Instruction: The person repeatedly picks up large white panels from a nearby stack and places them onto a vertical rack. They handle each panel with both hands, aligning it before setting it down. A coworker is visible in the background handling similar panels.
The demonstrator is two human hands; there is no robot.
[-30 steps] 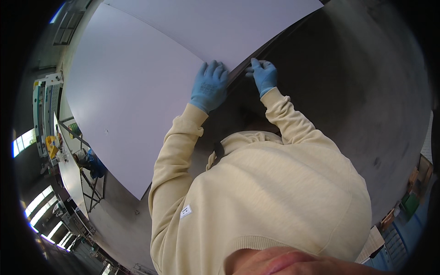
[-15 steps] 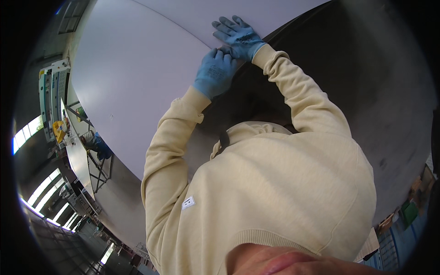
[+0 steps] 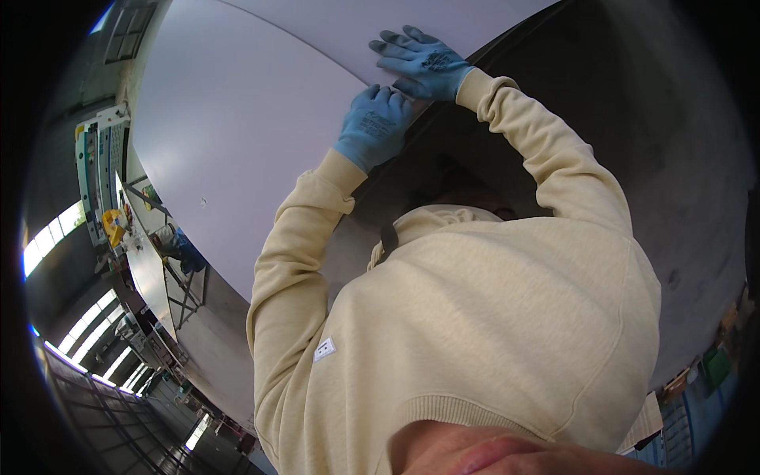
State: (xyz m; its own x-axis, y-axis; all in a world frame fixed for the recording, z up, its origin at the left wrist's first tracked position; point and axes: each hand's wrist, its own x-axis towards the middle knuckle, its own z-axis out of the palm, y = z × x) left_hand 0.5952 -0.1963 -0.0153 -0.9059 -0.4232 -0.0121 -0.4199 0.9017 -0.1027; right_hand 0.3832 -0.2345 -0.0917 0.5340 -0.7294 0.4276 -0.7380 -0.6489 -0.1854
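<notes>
Both my hands wear blue work gloves with darker fingertips. My left hand (image 3: 370,127) is closed, its fingers curled at the near edge of a large smooth white sheet (image 3: 229,119), beside the seam. What its fingers pinch is hidden behind the knuckles. Just beyond and to the right, my right hand (image 3: 427,67) lies flat with fingers spread on a second white sheet (image 3: 348,28) across the seam. Its thumb points toward the left hand's fingertips, close to them. A dark seam line runs from my hands to the upper left between the two sheets.
Dark floor (image 3: 649,198) lies right of the sheets' edge. On the left stands a long work table (image 3: 150,273) on metal legs, with a yellow object (image 3: 115,226) near it. A tall machine or rack (image 3: 99,170) rises behind. A green container (image 3: 716,368) sits at the lower right.
My right hand has slid slightly to the right, opening a little room between it and my left hand. The left hand stays curled at the seam. The view has tilted slightly.
</notes>
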